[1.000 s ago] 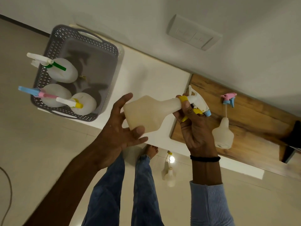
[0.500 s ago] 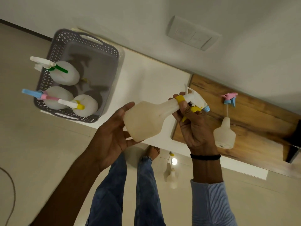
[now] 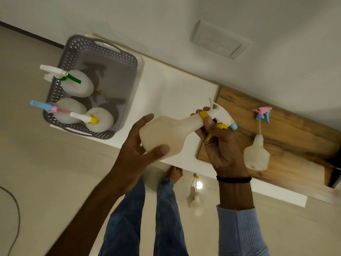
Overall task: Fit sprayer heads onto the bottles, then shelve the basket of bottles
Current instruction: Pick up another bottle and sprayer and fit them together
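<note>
I hold a translucent bottle (image 3: 166, 133) on its side above the white counter (image 3: 171, 93). My left hand (image 3: 136, 146) wraps its base, thumb across the front. My right hand (image 3: 219, 145) grips the neck at the yellow collar, over a white sprayer head (image 3: 220, 115) with a yellow trigger and blue nozzle. A grey perforated basket (image 3: 118, 58) at the left holds three bottles with sprayer heads: green (image 3: 73, 80), pink and blue (image 3: 49, 107), yellow (image 3: 88, 119). Another bottle (image 3: 256, 154) with a pink and blue sprayer head (image 3: 263, 113) stands on the wooden board (image 3: 295, 141).
A wall switch plate (image 3: 220, 39) sits above the counter. My legs in blue jeans (image 3: 147, 218) and a bare foot (image 3: 175, 172) show below on the glossy floor. A dark cable (image 3: 13, 200) lies on the floor at the left. A dark object (image 3: 336, 174) is at the board's right end.
The left hand has slid up around the bottle's base, its thumb now across the front. The bottle has tipped slightly; the right hand stays on the neck and sprayer head.
</note>
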